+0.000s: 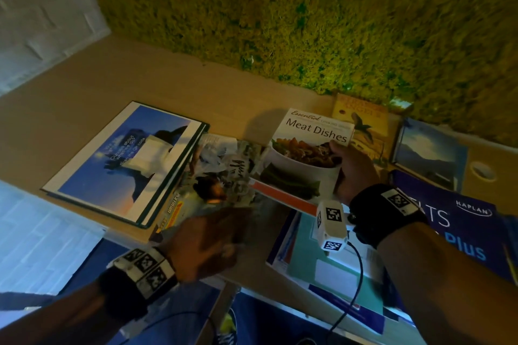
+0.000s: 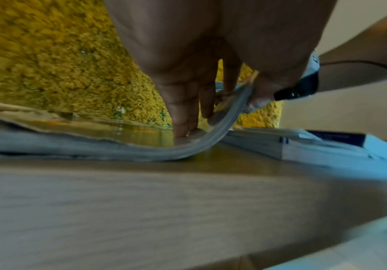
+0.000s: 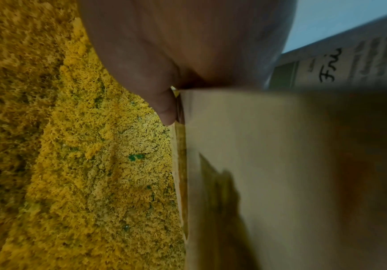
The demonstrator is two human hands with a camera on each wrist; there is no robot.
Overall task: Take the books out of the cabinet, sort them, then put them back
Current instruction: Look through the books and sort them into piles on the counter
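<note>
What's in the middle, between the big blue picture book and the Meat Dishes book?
A floppy magazine lies between the blue picture book and the Meat Dishes book, as the head view shows.

Dim light; mossy yellow-green wall (image 1: 308, 17) behind seemingly wooden tabletop (image 1: 168, 75).

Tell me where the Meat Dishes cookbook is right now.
In the head view the Meat Dishes cookbook is centre-right, gripped by the right hand, between the magazine and the bird-cover book.
</note>
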